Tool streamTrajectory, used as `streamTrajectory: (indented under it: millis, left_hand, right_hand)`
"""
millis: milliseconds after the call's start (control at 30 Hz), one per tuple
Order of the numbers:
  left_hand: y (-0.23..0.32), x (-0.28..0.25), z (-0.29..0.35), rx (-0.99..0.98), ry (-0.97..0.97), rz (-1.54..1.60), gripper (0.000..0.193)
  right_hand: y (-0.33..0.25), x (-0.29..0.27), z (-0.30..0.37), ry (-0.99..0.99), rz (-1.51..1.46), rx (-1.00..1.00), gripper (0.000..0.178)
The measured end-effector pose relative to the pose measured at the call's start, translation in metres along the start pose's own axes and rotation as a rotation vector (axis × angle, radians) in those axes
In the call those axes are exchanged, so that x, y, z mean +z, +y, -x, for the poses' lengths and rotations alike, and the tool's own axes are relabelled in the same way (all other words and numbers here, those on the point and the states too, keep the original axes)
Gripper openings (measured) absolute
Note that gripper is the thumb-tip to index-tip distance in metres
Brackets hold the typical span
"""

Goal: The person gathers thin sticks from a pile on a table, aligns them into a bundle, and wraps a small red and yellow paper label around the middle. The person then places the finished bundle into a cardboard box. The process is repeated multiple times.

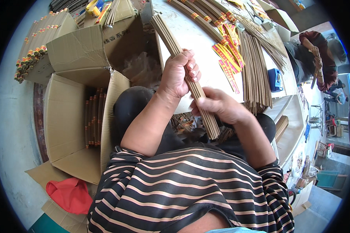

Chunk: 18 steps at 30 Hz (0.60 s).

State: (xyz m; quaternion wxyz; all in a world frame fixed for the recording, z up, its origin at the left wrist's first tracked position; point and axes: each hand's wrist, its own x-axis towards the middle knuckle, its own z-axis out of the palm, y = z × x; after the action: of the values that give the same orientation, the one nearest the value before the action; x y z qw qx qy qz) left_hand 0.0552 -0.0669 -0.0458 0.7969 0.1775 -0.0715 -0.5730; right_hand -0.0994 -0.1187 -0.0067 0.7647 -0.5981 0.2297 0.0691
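A thick bundle of thin brown incense sticks (pixel 166 35) slants across in front of me, its far end to the left over the table edge and its near end above my lap. My left hand (pixel 178 73) is wrapped tightly around its middle. Lower down, my right hand (pixel 221 105) closes on the same bundle, thumb on top; its fingers are slightly blurred and partly hidden behind the sticks. Loose sticks (pixel 254 70) lie in a wide pile on the white table (pixel 200 40), beside red-and-yellow paper labels (pixel 228 56).
Banded bundles (pixel 194 15) lie at the table's far side; a blue plastic object (pixel 275 80) sits near its right edge. To my left, an open cardboard box (pixel 60 116) holds banded bundles; more are stacked beyond (pixel 41 39). A red cloth (pixel 69 195) lies nearby. Another person (pixel 319 58) works at right.
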Motion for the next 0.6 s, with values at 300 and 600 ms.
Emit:
streamTrajectory:
  millis: [300, 600]
  left_hand:
    - [0.015, -0.003, -0.001, 0.173, 0.237, -0.111, 0.02]
    - [0.019, -0.005, 0.001, 0.05, -0.09, 0.125, 0.017]
  right_hand:
    - [0.005, 0.031, -0.011, 0.3, 0.391, 0.166, 0.017]
    - [0.01, 0.024, -0.005, -0.037, -0.24, 0.151, 0.015]
